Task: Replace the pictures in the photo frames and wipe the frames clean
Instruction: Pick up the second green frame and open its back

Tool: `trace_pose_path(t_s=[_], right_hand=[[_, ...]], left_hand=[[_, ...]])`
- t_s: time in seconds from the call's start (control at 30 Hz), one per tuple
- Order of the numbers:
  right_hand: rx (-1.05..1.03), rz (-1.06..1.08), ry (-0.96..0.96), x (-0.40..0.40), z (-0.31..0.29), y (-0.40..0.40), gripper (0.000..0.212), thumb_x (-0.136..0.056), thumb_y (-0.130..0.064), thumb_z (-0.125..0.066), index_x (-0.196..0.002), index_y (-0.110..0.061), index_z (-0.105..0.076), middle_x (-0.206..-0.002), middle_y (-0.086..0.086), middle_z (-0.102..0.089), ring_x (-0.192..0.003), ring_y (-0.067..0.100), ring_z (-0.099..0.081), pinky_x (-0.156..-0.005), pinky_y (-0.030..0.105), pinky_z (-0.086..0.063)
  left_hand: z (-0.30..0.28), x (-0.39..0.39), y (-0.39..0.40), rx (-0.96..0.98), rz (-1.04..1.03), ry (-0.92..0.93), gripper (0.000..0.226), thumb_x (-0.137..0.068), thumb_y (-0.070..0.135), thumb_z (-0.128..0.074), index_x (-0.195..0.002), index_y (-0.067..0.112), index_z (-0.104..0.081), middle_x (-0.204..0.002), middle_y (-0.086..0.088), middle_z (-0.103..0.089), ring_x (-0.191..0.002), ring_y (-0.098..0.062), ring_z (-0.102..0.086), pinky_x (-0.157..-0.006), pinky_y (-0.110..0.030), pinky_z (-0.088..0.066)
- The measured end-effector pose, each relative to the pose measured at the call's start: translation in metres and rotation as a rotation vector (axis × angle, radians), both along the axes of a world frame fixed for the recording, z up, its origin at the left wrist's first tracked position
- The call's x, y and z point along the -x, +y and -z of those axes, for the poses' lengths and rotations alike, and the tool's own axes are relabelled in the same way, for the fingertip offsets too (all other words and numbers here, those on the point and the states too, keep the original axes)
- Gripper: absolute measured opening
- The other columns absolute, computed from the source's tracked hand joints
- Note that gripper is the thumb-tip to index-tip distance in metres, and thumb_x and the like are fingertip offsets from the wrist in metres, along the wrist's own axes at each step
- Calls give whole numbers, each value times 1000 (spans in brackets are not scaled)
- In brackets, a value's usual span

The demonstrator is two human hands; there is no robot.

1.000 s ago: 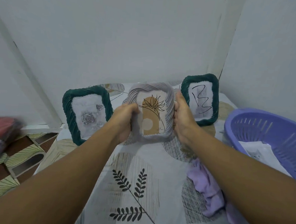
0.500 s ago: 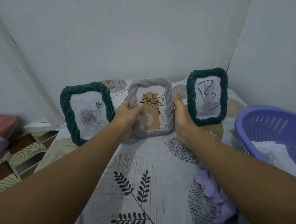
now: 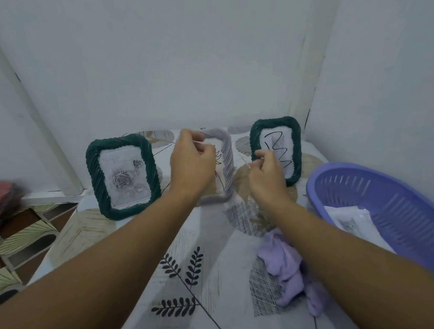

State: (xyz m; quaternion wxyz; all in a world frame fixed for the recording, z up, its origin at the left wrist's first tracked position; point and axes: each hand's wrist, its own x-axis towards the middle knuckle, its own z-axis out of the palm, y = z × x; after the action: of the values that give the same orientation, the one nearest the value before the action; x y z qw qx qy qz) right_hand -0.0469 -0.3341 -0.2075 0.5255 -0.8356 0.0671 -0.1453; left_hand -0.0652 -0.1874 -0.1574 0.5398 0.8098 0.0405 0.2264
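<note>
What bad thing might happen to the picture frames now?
1. Neither the left hand nor the right hand clearly grips the grey frame. It stands between them, so it may tip over.
2. The right hand is right in front of the green frame with the squiggle. A bump might knock it down.
3. The purple cloth lies unused, so wiping might get forgotten.

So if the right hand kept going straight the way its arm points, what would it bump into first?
Most likely the green frame with the black squiggle. The right hand sits just in front of its lower left corner, fingers loosely curled. Depth is hard to judge, so it might slip past toward the wall.
</note>
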Motion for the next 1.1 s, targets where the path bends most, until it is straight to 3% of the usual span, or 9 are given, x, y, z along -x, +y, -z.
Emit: trace_pose_path(t_s=[0.13, 0.2, 0.3, 0.5, 0.6, 0.73, 0.83, 1.0, 1.1], right_hand=[[9, 75, -42, -9, -32, -34, 36, -106, -12, -40, -141, -18, -46, -141, 5, -49, -111, 15, -48, -91, 30, -39], [-29, 91, -20, -17, -47, -53, 42, -102, -9, -42, -143, -19, -44, -141, 6, -51, -113, 20, -53, -84, 30, -43], [-42, 97, 47, -33, -63, -84, 54, -96, -6, -43, -149, -17, -37, -144, 7, -49, -113, 24, -55, -69, 25, -40], [-42, 51, 335, -65, -61, -112, 52, -96, -11, -46, -147, -8, -36, -134, 13, -52, -108, 27, -50, -87, 35, -47], [-1, 9, 357, -77, -58, -111, 29, -80, -10, -49, -109, -7, -53, -108, 15, -60, -93, 27, -55, -82, 38, -55], [51, -57, 391, -84, -53, -109, 23, -78, -5, -46, -99, -11, -53, -86, 9, -47, -73, 21, -41, -57, 29, -32], [46, -17, 350, -87, -48, -116, 34, -63, -16, -47, -97, -17, -54, -90, 7, -52, -77, 22, -47, -68, 35, -38], [-57, 41, 221, -81, -55, -123, 44, -86, -7, -41, -129, -7, -54, -118, 12, -60, -97, 27, -60, -86, 39, -56], [-110, 77, 138, -65, -64, -121, 46, -79, -10, -39, -119, -15, -61, -113, 9, -66, -100, 30, -64, -91, 51, -59]], left_hand=[[-10, -10, -37, 79, 139, 108, 5, -100, 19, -56, -102, 21, -61, -91, 2, -66, -77, -15, -64, -66, -29, -54], [-13, -19, -55, 108, 200, 175, 13, -103, 18, -52, -112, 17, -62, -94, -1, -66, -82, -18, -63, -77, -36, -57], [-18, -35, -78, 76, 259, 256, 26, -107, 17, -46, -132, 12, -52, -94, 3, -58, -78, -14, -57, -69, -30, -50], [-17, -69, -112, -46, 239, 431, 51, -104, 7, -38, -153, 7, -24, -107, -12, -57, -85, -21, -56, -65, -33, -44], [-15, -78, -122, 16, 196, 532, 28, -106, 7, -34, -135, 3, -34, -120, -15, -51, -102, -23, -51, -82, -33, -42], [-5, -87, -128, 51, 165, 539, 16, -104, 2, -39, -89, 6, -44, -81, -4, -41, -65, -15, -39, -54, -24, -35], [0, -90, -126, 119, 184, 488, 25, -98, -3, -45, -122, 0, -51, -94, -11, -50, -73, -20, -48, -58, -32, -43], [-1, -85, -120, 240, 258, 364, 21, -99, -6, -49, -105, 14, -49, -95, -9, -58, -83, -21, -56, -66, -31, -51], [-13, -72, -117, 270, 301, 263, 18, -102, 0, -50, -114, 14, -50, -92, -4, -61, -78, -15, -60, -64, -27, -54]])
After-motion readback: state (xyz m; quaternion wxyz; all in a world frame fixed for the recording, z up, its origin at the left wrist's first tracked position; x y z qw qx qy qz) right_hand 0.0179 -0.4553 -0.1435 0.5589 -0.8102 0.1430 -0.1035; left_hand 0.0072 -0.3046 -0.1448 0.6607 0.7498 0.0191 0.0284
